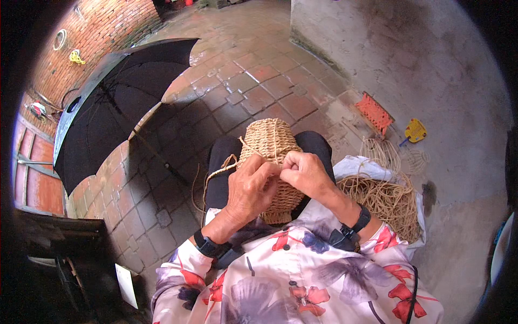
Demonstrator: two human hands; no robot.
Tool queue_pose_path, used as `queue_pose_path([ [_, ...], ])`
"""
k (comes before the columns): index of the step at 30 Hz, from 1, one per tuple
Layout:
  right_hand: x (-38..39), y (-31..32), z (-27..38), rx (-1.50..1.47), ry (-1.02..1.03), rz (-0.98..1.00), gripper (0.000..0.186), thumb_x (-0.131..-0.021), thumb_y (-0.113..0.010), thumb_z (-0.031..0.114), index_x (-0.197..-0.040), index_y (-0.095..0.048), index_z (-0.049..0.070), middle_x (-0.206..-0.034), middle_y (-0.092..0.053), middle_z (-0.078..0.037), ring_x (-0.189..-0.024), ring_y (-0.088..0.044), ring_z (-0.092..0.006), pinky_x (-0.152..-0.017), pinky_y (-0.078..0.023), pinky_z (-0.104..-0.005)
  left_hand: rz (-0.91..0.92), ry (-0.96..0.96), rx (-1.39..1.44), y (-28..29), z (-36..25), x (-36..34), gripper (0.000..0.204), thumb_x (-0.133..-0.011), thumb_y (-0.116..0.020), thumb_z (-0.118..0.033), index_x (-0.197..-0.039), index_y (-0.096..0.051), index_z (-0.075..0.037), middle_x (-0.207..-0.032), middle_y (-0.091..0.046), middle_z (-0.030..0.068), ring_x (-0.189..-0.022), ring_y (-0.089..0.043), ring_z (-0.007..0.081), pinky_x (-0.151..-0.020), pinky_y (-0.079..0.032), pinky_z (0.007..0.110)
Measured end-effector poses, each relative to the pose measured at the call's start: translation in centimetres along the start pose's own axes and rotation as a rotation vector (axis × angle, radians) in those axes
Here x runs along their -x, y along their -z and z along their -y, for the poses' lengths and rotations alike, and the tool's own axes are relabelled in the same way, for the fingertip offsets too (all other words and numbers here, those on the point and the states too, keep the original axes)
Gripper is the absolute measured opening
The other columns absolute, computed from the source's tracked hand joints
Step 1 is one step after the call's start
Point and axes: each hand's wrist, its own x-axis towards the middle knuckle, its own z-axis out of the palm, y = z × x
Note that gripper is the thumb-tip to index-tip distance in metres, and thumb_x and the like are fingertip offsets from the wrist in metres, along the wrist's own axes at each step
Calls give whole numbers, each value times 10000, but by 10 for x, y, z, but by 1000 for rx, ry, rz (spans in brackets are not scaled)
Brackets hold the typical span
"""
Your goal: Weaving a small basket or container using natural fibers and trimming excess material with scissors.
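Observation:
A tan woven cord basket lies between my dark-clad knees. My left hand is curled on the basket's left side, fingers closed against the weave. My right hand pinches at the middle of the basket, its fingertips close beside the left ones. Whatever strand lies between the fingertips is mostly hidden. A loose braided cord loops off to the left from the basket.
An open black umbrella rests on the tiled floor at left. At right are a white sack of fibre cord, wire frames, an orange rack and a yellow paddle by a concrete surface. A brick wall stands behind.

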Motion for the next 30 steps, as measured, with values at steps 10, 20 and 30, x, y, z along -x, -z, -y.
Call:
queue_pose_path([
  [10,0,1,-6,-144,-11,53,170,-712,-636,149,-788,-629,-3,-662,-634,-137,-608,-623,-209,-581,-482,-336,-42,-71,-257,-4,0,1,199,-637,-717,-76,-803,-607,-82,-708,-546,63,-630,-574,263,-558,-458,358],
  [20,20,-17,-7,23,418,-218,159,-717,-690,31,-800,-555,44,-702,-578,-82,-597,-622,-225,-538,-485,-334,277,663,157,7,1,-17,195,-702,-611,-204,-739,-651,-17,-622,-623,113,-585,-621,217,-592,-483,343],
  [30,19,-15,-7,-142,273,-228,137,-699,-653,-6,-738,-532,45,-685,-540,-76,-544,-561,-193,-507,-449,-304,71,284,11,-1,-1,3,129,-717,-702,-94,-787,-612,-34,-688,-602,71,-587,-604,182,-547,-481,298],
])
